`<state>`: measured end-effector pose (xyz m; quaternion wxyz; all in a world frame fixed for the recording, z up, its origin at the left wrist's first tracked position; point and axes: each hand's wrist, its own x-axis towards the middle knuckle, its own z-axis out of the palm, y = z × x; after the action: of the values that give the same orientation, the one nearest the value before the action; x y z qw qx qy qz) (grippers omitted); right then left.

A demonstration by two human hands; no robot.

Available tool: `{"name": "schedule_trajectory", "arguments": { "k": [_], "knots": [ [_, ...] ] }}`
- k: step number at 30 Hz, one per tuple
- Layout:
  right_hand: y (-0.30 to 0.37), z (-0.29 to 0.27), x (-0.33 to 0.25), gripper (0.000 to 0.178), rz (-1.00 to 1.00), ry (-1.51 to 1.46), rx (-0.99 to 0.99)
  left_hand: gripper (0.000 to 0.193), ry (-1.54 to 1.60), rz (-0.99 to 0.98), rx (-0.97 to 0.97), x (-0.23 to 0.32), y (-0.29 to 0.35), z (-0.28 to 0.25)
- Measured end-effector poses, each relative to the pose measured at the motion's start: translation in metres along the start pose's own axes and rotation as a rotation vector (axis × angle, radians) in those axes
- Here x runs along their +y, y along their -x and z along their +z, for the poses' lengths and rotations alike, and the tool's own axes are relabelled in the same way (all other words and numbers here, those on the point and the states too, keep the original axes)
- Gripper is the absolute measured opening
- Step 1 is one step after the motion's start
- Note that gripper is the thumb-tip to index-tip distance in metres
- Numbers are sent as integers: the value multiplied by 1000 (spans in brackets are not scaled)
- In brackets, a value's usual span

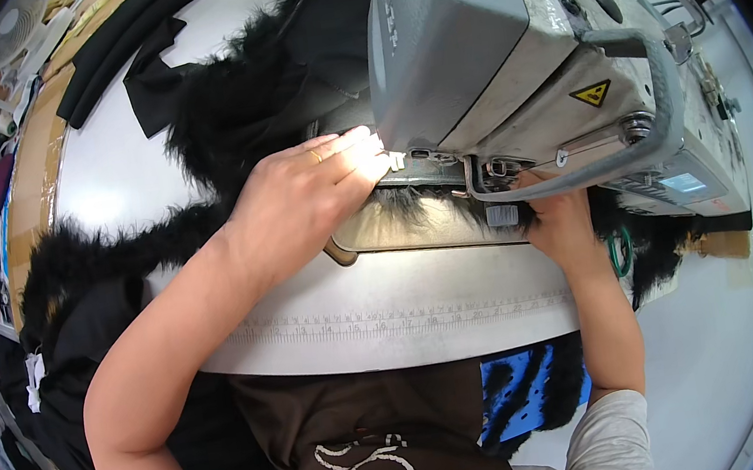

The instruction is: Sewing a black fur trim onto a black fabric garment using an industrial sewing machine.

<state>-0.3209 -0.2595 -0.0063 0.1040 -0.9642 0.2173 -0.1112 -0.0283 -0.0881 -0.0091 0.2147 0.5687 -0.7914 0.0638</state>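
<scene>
Black fabric with a long shaggy fur edge (219, 104) lies across the bed of a grey industrial sewing machine (455, 28). My left hand (296, 193), with a ring on one finger, rests on this fabric just left of the presser foot. Its fingers are stretched out and lie flat, tips close to the machine head. My right hand (558, 217) is at the right of the needle area, reaching in under the machine head. Its fingertips are largely hidden behind the curved grey guard bar (594, 172). Black fur strands hang over the lit metal plate (432, 223) between my hands.
The pale table edge carries a printed ruler (406, 319). Black fur and cloth (80, 346) pile up on the left, and more fur (655, 248) lies at the right. A blue piece with black fur (519, 396) is below the table edge. A fan (9, 36) stands far left.
</scene>
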Motion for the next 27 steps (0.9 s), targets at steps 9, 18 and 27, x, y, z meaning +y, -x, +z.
{"name": "schedule_trajectory", "arguments": {
  "k": [9,18,27],
  "knots": [
    [-25,-1,-37,40,-335,290,154,13,16,1,58,0,3,4],
    [-16,7,-31,41,-271,57,12,31,28,64,15,16,14,-14],
    [-18,-2,-20,57,-206,46,-7,33,-68,33,-89,3,10,-11]
  ]
}}
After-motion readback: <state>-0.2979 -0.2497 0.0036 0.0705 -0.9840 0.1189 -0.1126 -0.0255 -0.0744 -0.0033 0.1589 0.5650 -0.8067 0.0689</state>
